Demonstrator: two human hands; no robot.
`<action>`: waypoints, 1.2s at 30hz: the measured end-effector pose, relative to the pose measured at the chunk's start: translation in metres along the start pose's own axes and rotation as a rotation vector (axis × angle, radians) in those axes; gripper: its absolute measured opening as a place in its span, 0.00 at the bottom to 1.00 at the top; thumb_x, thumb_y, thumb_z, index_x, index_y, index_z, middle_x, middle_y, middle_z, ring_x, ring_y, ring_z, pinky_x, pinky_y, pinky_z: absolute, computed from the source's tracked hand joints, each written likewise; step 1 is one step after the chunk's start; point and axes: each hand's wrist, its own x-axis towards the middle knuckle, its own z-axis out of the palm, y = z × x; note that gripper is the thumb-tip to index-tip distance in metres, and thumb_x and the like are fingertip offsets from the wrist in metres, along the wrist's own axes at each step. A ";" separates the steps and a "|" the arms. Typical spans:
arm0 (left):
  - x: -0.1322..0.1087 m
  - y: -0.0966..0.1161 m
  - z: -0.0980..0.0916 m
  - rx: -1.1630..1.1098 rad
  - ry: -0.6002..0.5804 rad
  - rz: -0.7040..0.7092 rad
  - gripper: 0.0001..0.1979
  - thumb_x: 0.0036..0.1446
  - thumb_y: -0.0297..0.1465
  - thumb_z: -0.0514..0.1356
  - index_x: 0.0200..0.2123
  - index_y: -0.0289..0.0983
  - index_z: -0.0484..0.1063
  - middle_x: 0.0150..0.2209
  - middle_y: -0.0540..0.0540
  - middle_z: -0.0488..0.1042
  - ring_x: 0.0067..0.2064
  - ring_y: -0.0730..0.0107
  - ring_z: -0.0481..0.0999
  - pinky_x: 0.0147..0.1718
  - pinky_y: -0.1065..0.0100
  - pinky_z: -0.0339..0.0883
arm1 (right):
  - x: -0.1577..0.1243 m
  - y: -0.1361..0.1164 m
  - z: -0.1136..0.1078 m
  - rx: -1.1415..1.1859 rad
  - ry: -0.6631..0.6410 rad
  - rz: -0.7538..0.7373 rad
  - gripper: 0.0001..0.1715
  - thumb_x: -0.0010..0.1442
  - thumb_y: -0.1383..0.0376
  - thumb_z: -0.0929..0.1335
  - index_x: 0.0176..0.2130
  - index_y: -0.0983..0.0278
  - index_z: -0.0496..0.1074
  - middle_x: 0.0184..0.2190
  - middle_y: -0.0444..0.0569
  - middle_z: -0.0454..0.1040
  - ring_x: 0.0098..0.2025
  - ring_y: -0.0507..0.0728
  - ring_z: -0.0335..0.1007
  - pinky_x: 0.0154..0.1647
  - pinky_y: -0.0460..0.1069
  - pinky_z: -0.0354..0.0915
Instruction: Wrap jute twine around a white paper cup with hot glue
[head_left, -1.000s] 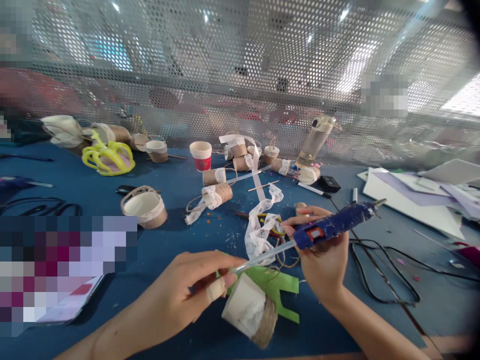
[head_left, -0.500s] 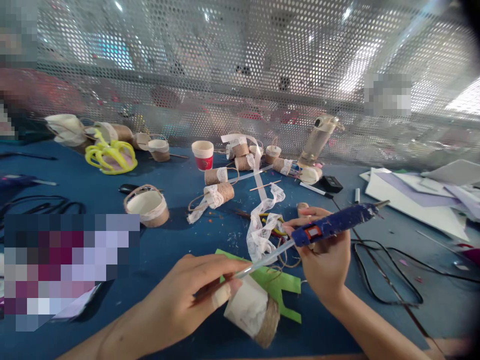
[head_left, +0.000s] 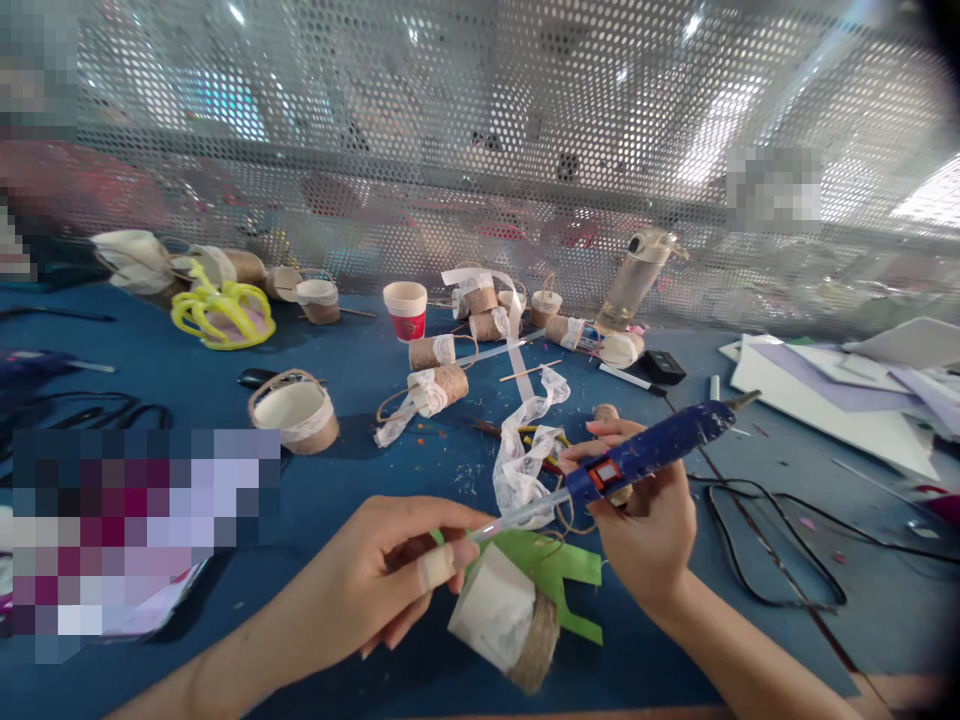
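My right hand (head_left: 651,528) grips a blue hot glue gun (head_left: 651,452), its nozzle pointing up and to the right. A clear glue stick (head_left: 521,515) juts out of the gun's back end toward my left hand (head_left: 382,580). My left thumb and bandaged forefinger pinch the free end of that stick. Just under my hands lies a paper cup wrapped in twine (head_left: 506,622) on its side, on a green cut-out sheet (head_left: 559,572). A strip of white lace (head_left: 521,455) trails across the blue table (head_left: 375,400) behind them.
Several twine-wrapped cups and rolls (head_left: 431,385) are scattered mid-table, with a red and white paper cup (head_left: 405,310), a yellow looped object (head_left: 221,312) and a clear bottle (head_left: 634,275). A black cable (head_left: 765,550) loops at right. White and lilac sheets (head_left: 840,390) lie far right. A perforated metal screen (head_left: 480,150) bounds the back.
The glue gun has shifted a little left and down with my right hand. My left hand's pinch on the stick end has stayed in place.
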 end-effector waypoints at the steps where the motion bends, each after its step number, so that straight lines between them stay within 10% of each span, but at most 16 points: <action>1: 0.000 -0.002 0.000 0.055 0.012 0.065 0.15 0.64 0.38 0.56 0.48 0.40 0.78 0.29 0.51 0.73 0.15 0.86 0.63 0.10 0.83 0.56 | 0.000 0.000 0.000 -0.004 -0.008 -0.003 0.20 0.52 0.73 0.73 0.43 0.56 0.70 0.42 0.48 0.79 0.43 0.64 0.79 0.59 0.66 0.66; 6: -0.001 -0.011 0.000 0.259 0.038 0.265 0.14 0.64 0.31 0.57 0.50 0.43 0.78 0.35 0.49 0.76 0.18 0.86 0.69 0.13 0.85 0.61 | -0.001 0.004 -0.001 -0.053 -0.014 -0.021 0.24 0.52 0.72 0.73 0.46 0.56 0.68 0.43 0.48 0.79 0.40 0.62 0.80 0.55 0.64 0.70; 20: 0.006 -0.006 0.001 -0.390 -0.305 -0.204 0.17 0.63 0.43 0.58 0.45 0.36 0.75 0.31 0.50 0.74 0.19 0.78 0.77 0.11 0.83 0.64 | -0.003 0.005 -0.008 -0.177 -0.070 -0.045 0.23 0.54 0.72 0.73 0.48 0.57 0.70 0.47 0.52 0.77 0.46 0.64 0.78 0.52 0.62 0.73; 29: 0.003 -0.010 0.003 0.117 0.057 0.048 0.10 0.62 0.38 0.60 0.41 0.39 0.78 0.24 0.53 0.73 0.19 0.79 0.73 0.13 0.83 0.65 | 0.003 0.002 -0.008 -0.149 0.016 -0.164 0.16 0.53 0.72 0.74 0.42 0.60 0.76 0.42 0.54 0.77 0.53 0.68 0.72 0.59 0.67 0.66; 36: 0.003 -0.011 0.005 0.026 -0.052 0.037 0.12 0.63 0.40 0.59 0.39 0.37 0.74 0.30 0.49 0.76 0.23 0.73 0.79 0.17 0.77 0.72 | 0.003 -0.002 -0.004 0.008 0.007 -0.102 0.20 0.52 0.74 0.75 0.44 0.58 0.74 0.41 0.51 0.78 0.50 0.66 0.75 0.61 0.71 0.61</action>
